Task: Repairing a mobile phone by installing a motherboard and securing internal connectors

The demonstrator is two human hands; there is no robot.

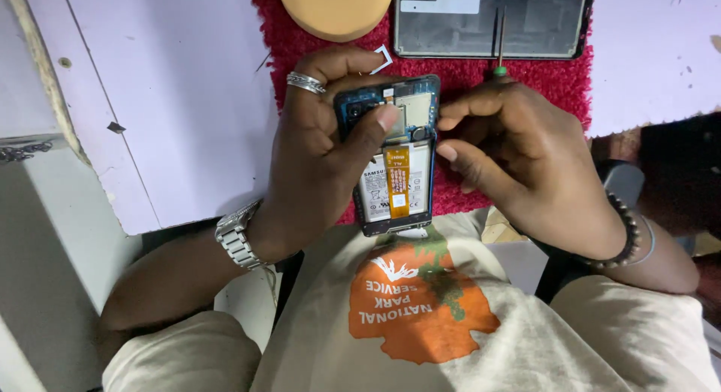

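Your left hand grips the opened phone over the red mat's near edge, its long axis toward you; your right hand pinches a screwdriver beside it.

**Hidden and cut off**

The left hand covers the opened phone's left edge, its thumb masking part of the circuit board. The right hand hides most of the screwdriver. The top edge crops the tan pad and the grey back panel.
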